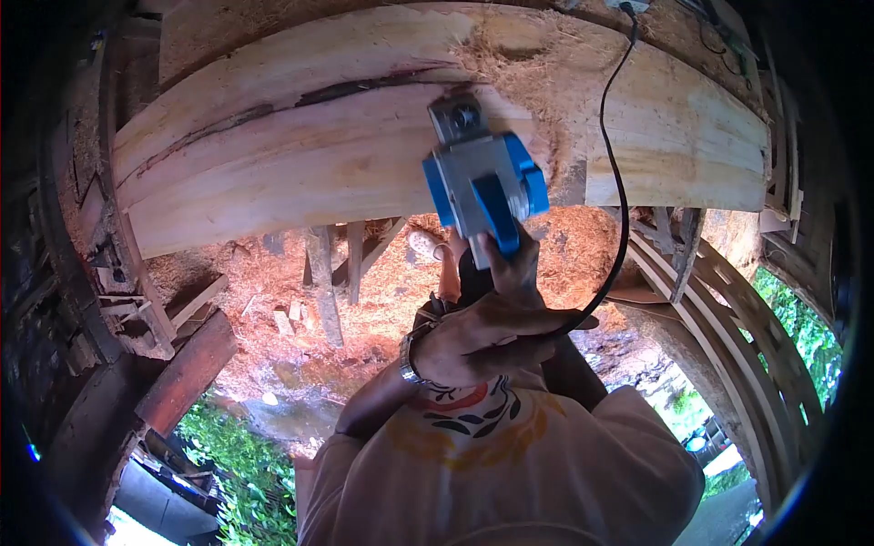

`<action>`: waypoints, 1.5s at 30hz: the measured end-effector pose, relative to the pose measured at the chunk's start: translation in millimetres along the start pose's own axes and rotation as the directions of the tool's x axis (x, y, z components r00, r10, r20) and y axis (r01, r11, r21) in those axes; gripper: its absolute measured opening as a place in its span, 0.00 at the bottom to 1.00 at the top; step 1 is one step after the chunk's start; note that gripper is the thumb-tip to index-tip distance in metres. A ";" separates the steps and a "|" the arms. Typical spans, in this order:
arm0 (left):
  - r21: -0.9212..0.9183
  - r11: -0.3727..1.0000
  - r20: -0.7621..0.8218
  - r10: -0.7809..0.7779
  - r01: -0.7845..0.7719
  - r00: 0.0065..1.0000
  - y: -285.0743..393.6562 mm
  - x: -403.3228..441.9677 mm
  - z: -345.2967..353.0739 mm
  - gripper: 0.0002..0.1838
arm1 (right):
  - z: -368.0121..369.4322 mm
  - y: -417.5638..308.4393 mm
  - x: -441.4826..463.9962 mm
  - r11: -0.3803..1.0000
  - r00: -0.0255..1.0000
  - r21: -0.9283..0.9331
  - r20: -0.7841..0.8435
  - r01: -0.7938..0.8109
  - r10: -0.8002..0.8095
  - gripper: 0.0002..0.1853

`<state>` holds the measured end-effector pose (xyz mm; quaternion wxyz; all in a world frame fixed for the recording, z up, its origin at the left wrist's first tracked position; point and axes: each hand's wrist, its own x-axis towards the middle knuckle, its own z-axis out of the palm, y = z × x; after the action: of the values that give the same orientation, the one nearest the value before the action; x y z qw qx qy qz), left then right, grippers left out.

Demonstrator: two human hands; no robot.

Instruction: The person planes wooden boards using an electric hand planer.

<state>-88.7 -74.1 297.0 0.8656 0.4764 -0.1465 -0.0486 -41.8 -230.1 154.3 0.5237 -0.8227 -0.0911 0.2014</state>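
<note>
A blue and silver electric hand planer [475, 187] rests over a broad, pale wooden slab [346, 146]; motion blurs it slightly. My right hand [516, 271] grips the planer's rear handle. Nearer my chest, my left hand [469, 341], with a watch on its wrist, crosses in front of my right forearm. A black power cord [622, 196] curves down from the far side of the slab into my left hand, where it seems to pass between the fingers. Part of my right forearm is hidden behind the left hand.
Shavings [519, 68] lie on the slab's far part, by a long dark crack [364, 86]. Wooden supports [323, 282] stand beneath it on ground covered with shavings. Curved timber slats [728, 318] are at right, and a thick beam [187, 373] at left.
</note>
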 end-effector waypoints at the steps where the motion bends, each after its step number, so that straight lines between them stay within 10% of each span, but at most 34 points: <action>1: -0.028 1.000 -0.007 -0.011 0.011 1.000 0.2 -1.7 -3.3 0.24 | 7.3 -0.4 20.8 0.999 1.000 -0.026 -0.002 0.022 -0.022 0.15; 6: -0.045 0.995 -0.047 0.082 -0.084 0.996 1.6 0.5 -12.4 0.26 | 50.2 -35.3 142.2 0.995 0.993 -0.031 -0.058 0.099 -0.100 0.20; 12: -0.027 0.999 -0.025 0.028 -0.028 0.999 11.0 3.9 -3.4 0.28 | 101.3 -79.5 280.4 0.828 0.806 -0.022 -0.217 0.561 -0.551 0.24; 18: -0.011 0.999 0.013 0.044 -0.044 0.999 8.9 7.6 25.3 0.28 | 65.0 -64.2 233.4 0.952 0.959 -0.114 0.007 0.283 -0.284 0.24; 29: -0.001 1.000 0.110 0.022 -0.022 0.994 -2.1 29.3 22.2 0.24 | -51.5 27.8 -67.5 0.993 0.991 0.035 -0.064 -0.114 0.116 0.17; 41: 0.045 0.993 0.066 0.105 -0.108 0.992 -9.9 47.3 12.4 0.25 | 6.1 -16.0 140.8 0.993 0.988 -0.106 -0.140 0.052 -0.067 0.22; 45: 0.022 1.000 0.071 0.010 -0.011 0.997 7.7 49.7 9.9 0.24 | 30.6 -31.7 244.6 0.897 0.863 -0.188 -0.253 0.400 -0.438 0.23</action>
<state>-44.7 -89.1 318.8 0.8547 0.4834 -0.1799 -0.0592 167.8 -102.8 113.7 0.5082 -0.8357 -0.2032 -0.0460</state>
